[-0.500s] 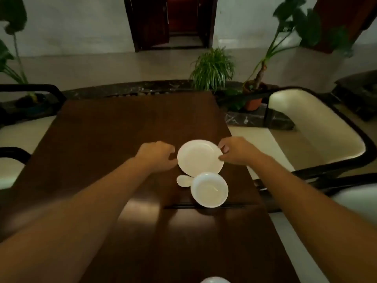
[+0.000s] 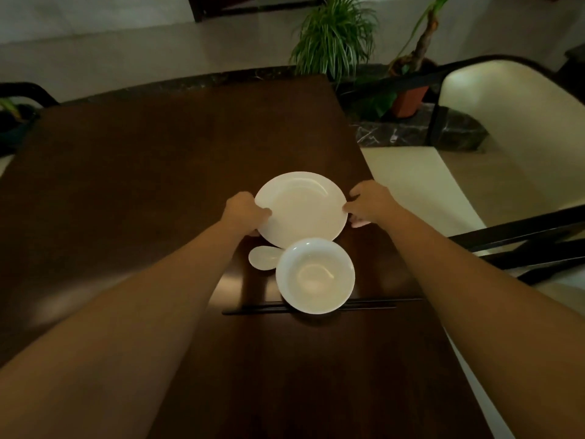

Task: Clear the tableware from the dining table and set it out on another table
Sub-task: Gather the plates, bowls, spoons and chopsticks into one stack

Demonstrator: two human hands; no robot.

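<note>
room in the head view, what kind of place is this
Probably a dining area in a home or restaurant: a dark wooden table set with a white plate, bowl and chopsticks, a cream-cushioned chair alongside, and potted plants behind.

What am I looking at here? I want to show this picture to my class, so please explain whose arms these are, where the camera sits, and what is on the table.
There is no machine here. A person wears a wide-angle camera on the head, looking forward and down, so the two bare arms are their own. The left hand and right hand grip opposite edges of a white plate. Whether it is lifted off the dark wooden table cannot be told. Nearer the person sit a white bowl, a white spoon beside it, and black chopsticks partly under the bowl. Chairs and potted plants stand around.
</note>
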